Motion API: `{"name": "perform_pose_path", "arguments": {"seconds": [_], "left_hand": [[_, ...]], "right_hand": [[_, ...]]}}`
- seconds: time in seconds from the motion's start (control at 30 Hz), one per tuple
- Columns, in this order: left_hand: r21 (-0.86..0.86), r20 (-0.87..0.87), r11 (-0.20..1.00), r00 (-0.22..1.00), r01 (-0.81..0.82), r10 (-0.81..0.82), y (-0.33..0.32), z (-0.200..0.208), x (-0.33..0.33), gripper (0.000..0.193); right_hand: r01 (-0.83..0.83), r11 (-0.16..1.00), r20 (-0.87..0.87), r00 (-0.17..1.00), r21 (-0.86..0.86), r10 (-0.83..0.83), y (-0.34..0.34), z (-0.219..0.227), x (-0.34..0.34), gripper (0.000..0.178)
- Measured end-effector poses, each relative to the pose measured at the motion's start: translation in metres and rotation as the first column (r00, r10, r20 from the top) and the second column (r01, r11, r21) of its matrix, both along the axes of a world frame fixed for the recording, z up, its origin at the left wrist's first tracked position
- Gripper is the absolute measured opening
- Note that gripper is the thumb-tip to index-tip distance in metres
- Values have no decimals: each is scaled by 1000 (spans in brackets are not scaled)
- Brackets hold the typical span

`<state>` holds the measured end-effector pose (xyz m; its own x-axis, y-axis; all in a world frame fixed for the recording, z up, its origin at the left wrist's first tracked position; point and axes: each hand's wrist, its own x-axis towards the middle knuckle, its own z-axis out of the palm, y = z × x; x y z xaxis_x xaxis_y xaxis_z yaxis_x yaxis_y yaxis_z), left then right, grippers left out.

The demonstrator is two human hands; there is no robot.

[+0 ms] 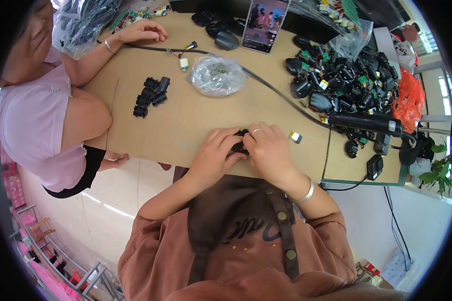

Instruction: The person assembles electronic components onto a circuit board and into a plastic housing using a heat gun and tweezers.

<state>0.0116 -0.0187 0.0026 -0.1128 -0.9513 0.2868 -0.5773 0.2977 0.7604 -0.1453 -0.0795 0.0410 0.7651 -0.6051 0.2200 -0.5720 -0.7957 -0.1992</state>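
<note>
Close to the table's near edge, my left hand and my right hand are both closed on a small black plastic part. My fingers cover most of it, so its exact kind cannot be made out. Just right of my right hand lies a small silver battery cell with a yellowish end. Farther off, beyond my hands, a clear plastic bag holds many tiny metallic pieces. To the left stands a loose group of black plastic housings.
A heap of black housings with green circuit boards covers the right side, with a black corded tool before it. Its cable crosses the table. A phone stands at the back. At left sits another person, a hand over the table.
</note>
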Motion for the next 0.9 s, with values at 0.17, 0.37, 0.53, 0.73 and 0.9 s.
{"name": "perform_pose_path", "arguments": {"seconds": [0.17,0.37,0.53,0.73,0.9], "left_hand": [[-9,8,998,998,-65,66,3,8,-1,37],[93,-72,988,989,-120,127,-14,4,0,20],[215,-55,966,985,-146,162,-24,25,0,15],[-198,252,932,903,-304,348,-98,44,54,8],[-9,578,990,807,-141,120,-130,28,69,15]], "right_hand": [[-31,972,295,955,234,-40,-7,-5,-29,16],[621,724,920,11,301,-392,-24,2,-107,54],[300,807,861,-168,508,-480,-56,13,-137,51],[262,923,959,-56,281,-277,-75,50,-135,37],[74,983,984,-70,168,-163,-70,79,-109,42]]}}
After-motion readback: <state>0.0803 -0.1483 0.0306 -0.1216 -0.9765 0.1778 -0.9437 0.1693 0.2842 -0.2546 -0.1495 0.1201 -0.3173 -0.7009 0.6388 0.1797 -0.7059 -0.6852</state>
